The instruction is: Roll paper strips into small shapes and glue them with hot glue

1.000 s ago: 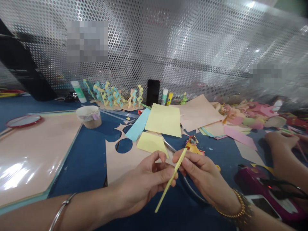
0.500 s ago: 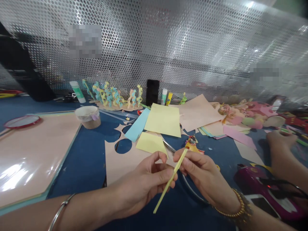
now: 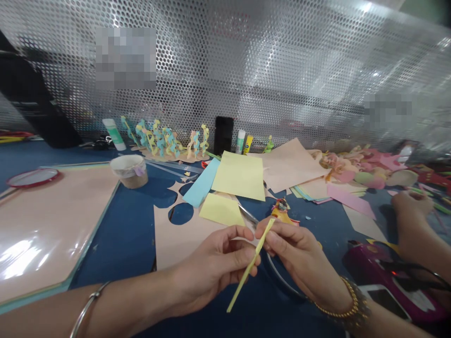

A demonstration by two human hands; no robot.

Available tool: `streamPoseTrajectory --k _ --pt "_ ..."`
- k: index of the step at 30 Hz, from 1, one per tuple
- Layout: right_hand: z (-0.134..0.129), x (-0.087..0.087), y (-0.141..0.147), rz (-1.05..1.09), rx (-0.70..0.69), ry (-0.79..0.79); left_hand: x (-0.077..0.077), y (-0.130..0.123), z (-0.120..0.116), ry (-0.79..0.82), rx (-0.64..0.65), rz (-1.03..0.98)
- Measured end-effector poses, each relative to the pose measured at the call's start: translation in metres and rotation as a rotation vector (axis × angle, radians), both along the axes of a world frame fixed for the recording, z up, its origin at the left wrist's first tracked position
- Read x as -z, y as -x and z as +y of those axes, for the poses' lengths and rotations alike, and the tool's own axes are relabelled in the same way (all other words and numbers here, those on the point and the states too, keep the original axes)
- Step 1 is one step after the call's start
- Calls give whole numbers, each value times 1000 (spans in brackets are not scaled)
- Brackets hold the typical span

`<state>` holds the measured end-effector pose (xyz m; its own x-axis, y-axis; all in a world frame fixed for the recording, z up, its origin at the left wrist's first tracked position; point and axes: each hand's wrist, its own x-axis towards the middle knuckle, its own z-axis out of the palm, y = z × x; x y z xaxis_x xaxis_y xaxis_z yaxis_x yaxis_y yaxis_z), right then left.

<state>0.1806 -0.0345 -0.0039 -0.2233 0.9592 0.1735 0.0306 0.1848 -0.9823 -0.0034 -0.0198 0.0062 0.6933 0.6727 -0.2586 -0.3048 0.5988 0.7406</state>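
A narrow folded yellow paper strip [image 3: 243, 281] slants between my hands, its lower end hanging free over the blue table. My left hand [image 3: 225, 258] pinches it around the middle between thumb and fingers. Near the strip's upper end, my right hand [image 3: 292, 249] grips it with thumb and forefinger. Behind my hands lie a yellow sheet [image 3: 239, 176], a smaller yellow piece [image 3: 221, 209] and a blue piece [image 3: 201, 183]. Under them is a pink sheet with round cut-outs [image 3: 176, 244].
Curled paper figures [image 3: 164, 138] stand at the back. A paper cup [image 3: 128, 171] and plastic-covered sheets [image 3: 56, 216] are at left. A purple device [image 3: 377, 265], a phone [image 3: 387, 303] and another person's hand [image 3: 412, 206] are at right. A metal ring [image 3: 282, 277] lies beneath my right hand.
My left forefinger has stretched out toward my right fingertips. The strip's lower end has shifted very slightly right.
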Motion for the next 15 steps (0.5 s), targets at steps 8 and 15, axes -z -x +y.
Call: streamPoseTrajectory --k 8,15 --pt "3 -1 -1 -63 -27 -58 -3 1 3 -9 70 61" --pt "2 0 -1 -49 -38 -21 -2 2 2 -17 76 40"
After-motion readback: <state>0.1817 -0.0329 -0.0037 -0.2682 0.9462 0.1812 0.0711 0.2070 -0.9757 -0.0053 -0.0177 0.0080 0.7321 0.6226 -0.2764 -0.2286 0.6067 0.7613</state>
